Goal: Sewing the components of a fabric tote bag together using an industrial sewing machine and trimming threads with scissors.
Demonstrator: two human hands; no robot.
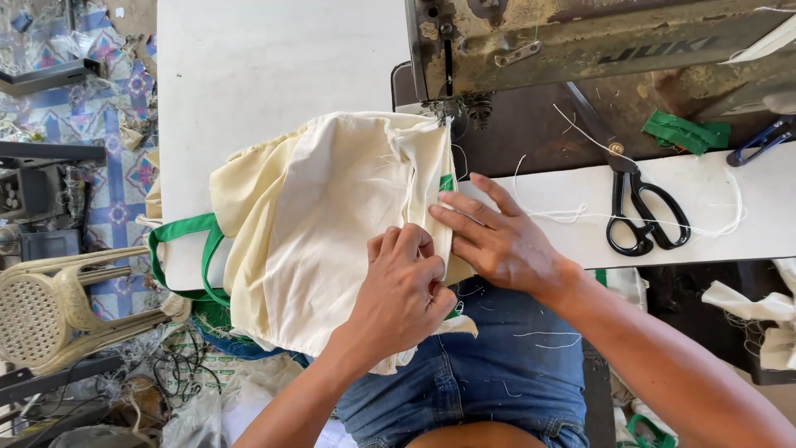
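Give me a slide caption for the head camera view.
Both hands, left and right, press cream fabric flat beside a sewing machine.

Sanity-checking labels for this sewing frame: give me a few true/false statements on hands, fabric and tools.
1. The left hand pinches the edge of the cream fabric. True.
2. The right hand holds the scissors. False: it lies flat on the fabric edge; the black-handled scissors lie untouched on the white table.
3. The fabric's far edge sits under the sewing machine head. True.
4. The fabric has red handles. False: its strap is green.
5. The folded green strip lies left of the fabric. False: it lies right of it, on the machine bed beyond the scissors.
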